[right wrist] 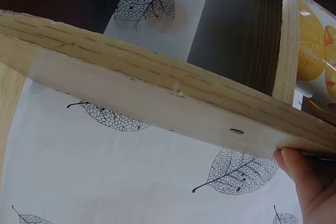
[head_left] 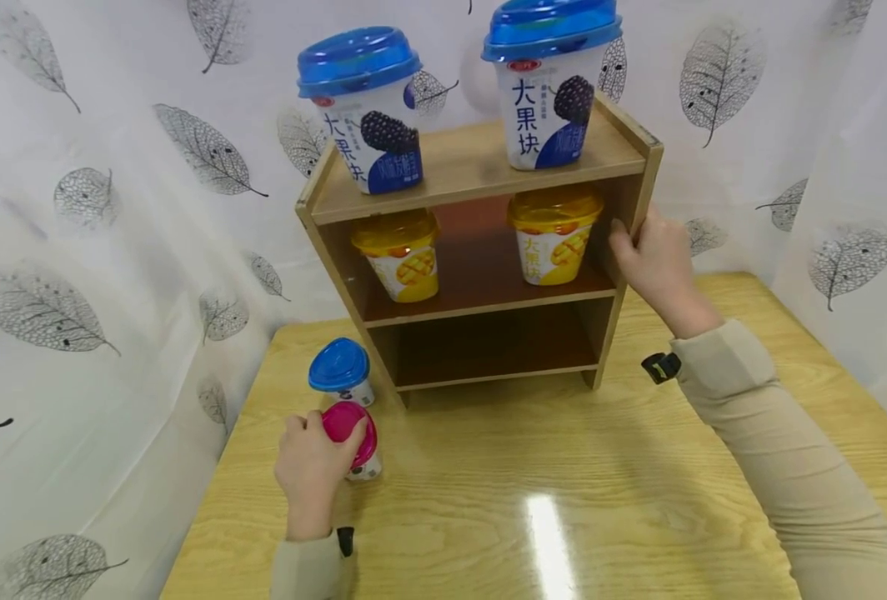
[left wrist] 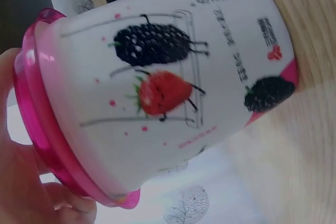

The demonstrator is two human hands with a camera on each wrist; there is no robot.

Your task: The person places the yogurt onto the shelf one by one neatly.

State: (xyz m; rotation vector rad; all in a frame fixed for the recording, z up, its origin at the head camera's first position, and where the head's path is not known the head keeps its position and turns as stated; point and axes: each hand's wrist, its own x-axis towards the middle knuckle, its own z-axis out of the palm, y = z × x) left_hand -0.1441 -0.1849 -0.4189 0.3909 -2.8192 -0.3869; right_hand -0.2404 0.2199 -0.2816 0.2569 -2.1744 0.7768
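At the left of the table, my left hand [head_left: 312,462] grips a yogurt cup [left wrist: 157,82] by its pink lid [head_left: 349,429], fingers and thumb curled round the rim. The cup is white, printed with a blackberry and a strawberry. Just behind it stands a blue-lidded yogurt cup [head_left: 341,371]. My right hand [head_left: 657,254] holds the right side panel of a small wooden shelf [head_left: 488,312], thumb on the inner face; most of its fingers are hidden behind the panel. In the right wrist view, fingertips [right wrist: 291,161] touch the panel's edge.
Two blue-lidded yogurt cups, one left [head_left: 376,117] and one right [head_left: 548,92], stand on the shelf's top. Below them, two yellow-lidded cups, left [head_left: 406,258] and right [head_left: 553,237], sit on the middle level. A leaf-patterned white curtain [head_left: 143,217] hangs behind the wooden table [head_left: 451,517].
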